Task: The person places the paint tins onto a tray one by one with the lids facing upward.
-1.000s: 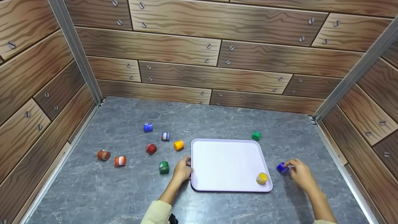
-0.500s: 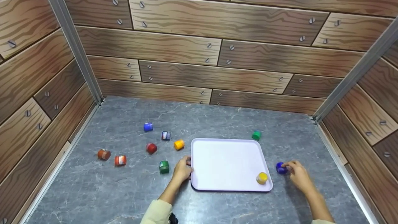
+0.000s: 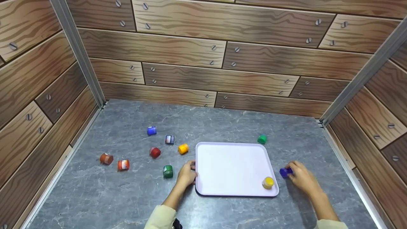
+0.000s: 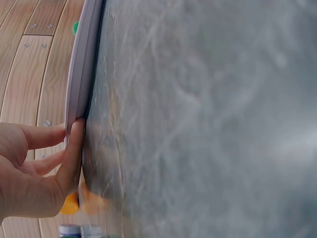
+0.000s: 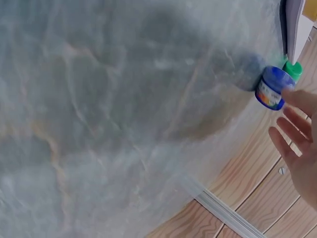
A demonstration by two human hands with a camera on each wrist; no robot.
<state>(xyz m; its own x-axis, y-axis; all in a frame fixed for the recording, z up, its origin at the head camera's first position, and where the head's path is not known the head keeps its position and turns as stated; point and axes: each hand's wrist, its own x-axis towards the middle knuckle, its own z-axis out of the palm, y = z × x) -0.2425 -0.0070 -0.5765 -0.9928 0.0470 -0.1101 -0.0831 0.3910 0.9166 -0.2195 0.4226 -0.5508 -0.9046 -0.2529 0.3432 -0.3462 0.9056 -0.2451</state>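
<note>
My left hand pinches the left edge of a pale lilac tray; in the left wrist view, thumb and fingers lie on either side of its rim. A small yellow-lidded paint jar stands in the tray's front right corner. Right of the tray, my right hand pinches a dark blue paint jar at its fingertips. That jar is tilted, and its printed label faces the camera in the right wrist view, where some lower fingers are spread away from it. Part of it is hidden by the fingers in the head view.
A green paint jar lies behind the tray's back right corner. Left of the tray are several more jars, among them yellow-orange, dark green, red and orange-red. Wood-patterned walls enclose the grey table.
My right hand has shifted slightly left, bringing the blue jar closer to the tray and turning it. My left hand, the tray and the other jars have stayed in place.
</note>
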